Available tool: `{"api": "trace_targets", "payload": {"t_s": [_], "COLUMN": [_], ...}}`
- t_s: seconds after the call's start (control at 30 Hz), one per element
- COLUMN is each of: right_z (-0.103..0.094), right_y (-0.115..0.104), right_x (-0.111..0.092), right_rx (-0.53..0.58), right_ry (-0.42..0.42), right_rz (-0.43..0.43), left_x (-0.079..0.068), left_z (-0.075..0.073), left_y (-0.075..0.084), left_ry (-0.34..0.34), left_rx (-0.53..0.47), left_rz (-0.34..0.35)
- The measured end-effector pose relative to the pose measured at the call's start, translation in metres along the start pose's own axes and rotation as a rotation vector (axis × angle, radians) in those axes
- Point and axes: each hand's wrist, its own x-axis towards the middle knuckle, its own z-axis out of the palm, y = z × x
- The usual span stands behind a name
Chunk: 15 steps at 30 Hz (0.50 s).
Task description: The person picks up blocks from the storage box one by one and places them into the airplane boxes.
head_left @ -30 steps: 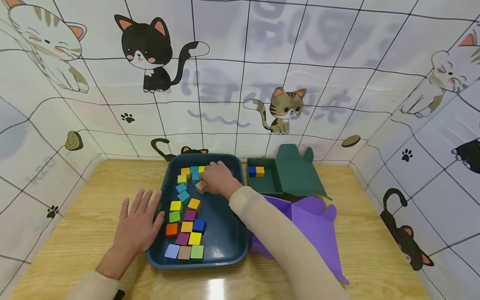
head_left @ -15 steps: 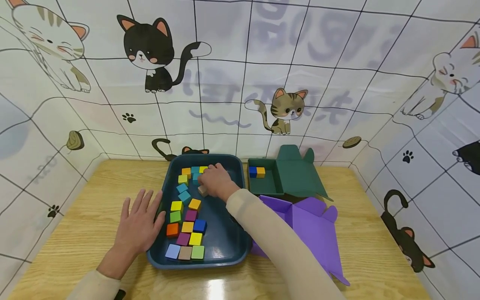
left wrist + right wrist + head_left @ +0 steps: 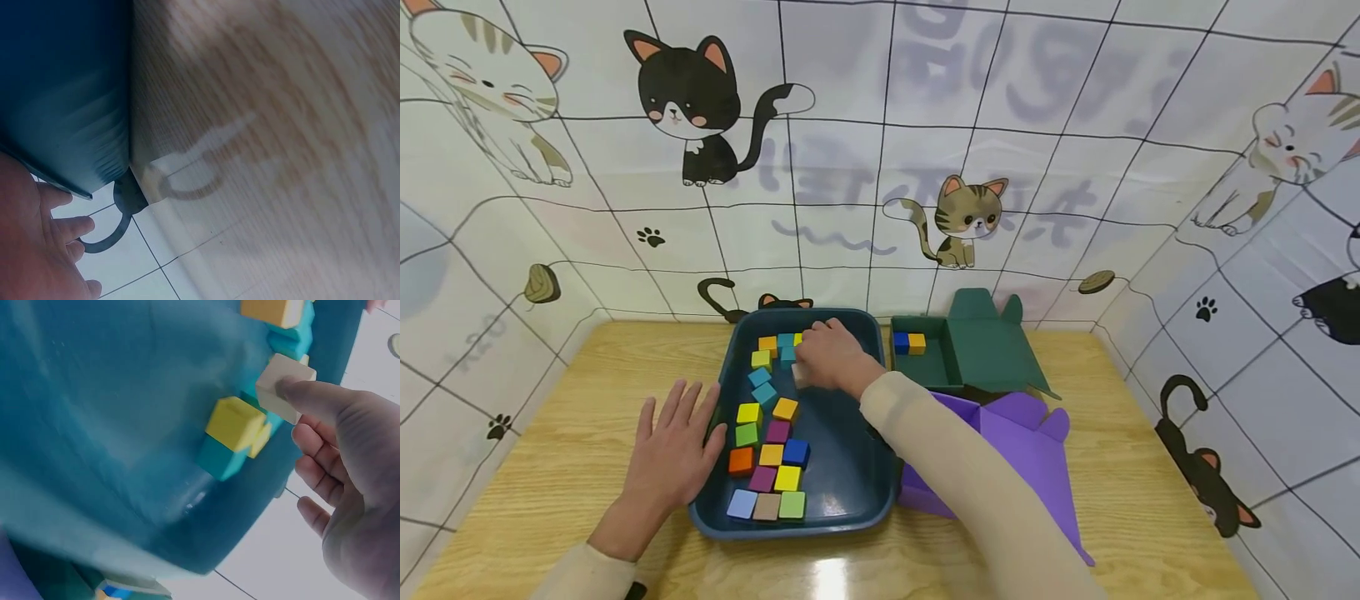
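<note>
My right hand (image 3: 835, 358) is over the far part of the dark blue tray (image 3: 850, 467). In the right wrist view its thumb and fingers pinch a beige wooden cube (image 3: 284, 364), which the head view shows only as a pale face beside the fingers. Close by are a yellow cube (image 3: 234, 419) and a teal cube (image 3: 219, 456). My left hand (image 3: 670, 446) lies flat at the tray's left side, fingers spread and straight, thumb over the rim. In the left wrist view its fingertips (image 3: 75, 226) show beside the tray's outer wall (image 3: 69, 94).
Several coloured cubes, among them an orange-red one (image 3: 741, 461) and a blue one (image 3: 796, 452), fill the tray's left half. An open green box (image 3: 928, 373) holds a blue and an orange cube. An open purple box (image 3: 1030, 467) stands nearer. Cat-printed sheeting surrounds the wooden table (image 3: 572, 433).
My right hand has stayed near the far end of the tray, the beige cube turning within its fingers and showing a paler face. The left hand keeps its place. The head view shifts slightly.
</note>
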Motion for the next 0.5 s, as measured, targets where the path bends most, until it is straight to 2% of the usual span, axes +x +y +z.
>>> {"api": "trace_targets", "payload": {"t_s": [0.3, 0.5], "right_z": [-0.020, -0.024], "right_y": [0.029, 0.052], "right_x": [-0.017, -0.031], "right_rx": [0.053, 0.073], "right_ry": [0.048, 0.056], "right_rz": [0.038, 0.090], "left_x": [0.000, -0.001], "left_z": [0.000, -0.001], "left_y": [0.001, 0.002], "left_ry": [-0.008, -0.009], "left_rx": [0.001, 0.008], "left_rz": [-0.002, -0.005]}}
